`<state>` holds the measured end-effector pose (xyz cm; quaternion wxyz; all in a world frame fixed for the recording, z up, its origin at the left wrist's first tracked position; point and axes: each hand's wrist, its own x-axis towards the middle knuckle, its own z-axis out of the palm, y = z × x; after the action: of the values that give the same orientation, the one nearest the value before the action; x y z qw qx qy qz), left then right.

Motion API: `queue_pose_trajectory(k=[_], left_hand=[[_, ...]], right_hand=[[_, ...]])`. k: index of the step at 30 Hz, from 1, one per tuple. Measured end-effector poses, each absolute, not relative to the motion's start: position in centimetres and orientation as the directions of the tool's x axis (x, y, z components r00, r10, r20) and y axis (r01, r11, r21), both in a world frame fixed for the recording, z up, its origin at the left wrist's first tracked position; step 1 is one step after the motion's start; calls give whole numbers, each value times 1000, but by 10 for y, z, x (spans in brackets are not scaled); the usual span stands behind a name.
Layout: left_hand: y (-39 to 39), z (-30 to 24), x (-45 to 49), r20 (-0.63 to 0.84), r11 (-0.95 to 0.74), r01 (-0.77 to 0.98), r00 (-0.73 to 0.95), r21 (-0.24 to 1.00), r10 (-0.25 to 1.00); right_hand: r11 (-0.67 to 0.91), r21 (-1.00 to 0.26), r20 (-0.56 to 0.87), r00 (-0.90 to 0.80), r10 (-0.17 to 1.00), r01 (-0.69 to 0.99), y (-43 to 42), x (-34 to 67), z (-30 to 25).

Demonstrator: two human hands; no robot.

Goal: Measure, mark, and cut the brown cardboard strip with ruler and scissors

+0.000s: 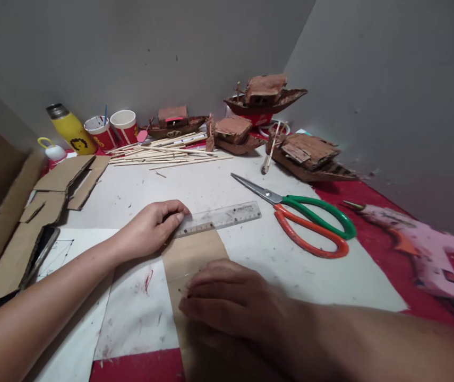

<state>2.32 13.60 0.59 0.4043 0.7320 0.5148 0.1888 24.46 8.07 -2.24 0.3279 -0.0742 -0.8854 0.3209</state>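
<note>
Head camera view, looking down at a pretty messy craft surface (250, 180) covered in white paper with red showing underneath. The left hand (151, 225) has its fingers curled, with the fingertips pressing down on the left end of a clear plastic ruler (222, 216). Its thumb is tucked out of sight. The ruler lies across the top edge of a brown cardboard strip (193, 254), which runs toward the bottom of the frame and gets cut off there.

The right hand (230, 302) lies palm-down on that strip with its fingers stretched out close together. It's blurry, though, and there's a tiny dark speck at the fingertips, so I honestly can't tell if it's pinching a pencil or just resting flat.

Just right of the ruler is a pair of scissors (310, 225) with one green and one orange handle, blades shut. Further right is a pink glue gun (421, 252) on the red part, partly cut off by the frame edge.

At the back there's a pile of wooden sticks (166, 151), several brown model boats (268, 95), two paper cups (111, 130) and a yellow bottle (69, 130). Cardboard scraps (7, 223) are heaped on the left, with something dark and flat poking out under them, too hidden to name.
</note>
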Motion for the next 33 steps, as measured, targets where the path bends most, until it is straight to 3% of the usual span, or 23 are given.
queue_pose_trajectory(k=[6, 11, 15, 19, 24, 33], left_hand=[[146, 9, 12, -238, -22, 490, 461, 871, 855], [148, 1, 12, -168, 69, 326, 286, 943, 943], [145, -6, 18, -92, -12, 405, 237, 914, 967], [143, -3, 18, -146, -27, 471, 326, 882, 934], [146, 7, 10, -216, 8, 418, 452, 909, 865], [148, 8, 3, -199, 42, 353, 420, 935, 886]], right_hand=[[801, -595, 462, -844, 273, -67, 80, 241, -16], [817, -573, 489, -827, 277, -65, 75, 238, -13], [796, -598, 424, -879, 218, -91, 74, 237, -11], [788, -606, 365, -919, 149, -112, 74, 236, -12], [797, -600, 305, -940, 152, -66, 75, 234, -10], [796, -603, 308, -937, 165, -58, 75, 235, -9]])
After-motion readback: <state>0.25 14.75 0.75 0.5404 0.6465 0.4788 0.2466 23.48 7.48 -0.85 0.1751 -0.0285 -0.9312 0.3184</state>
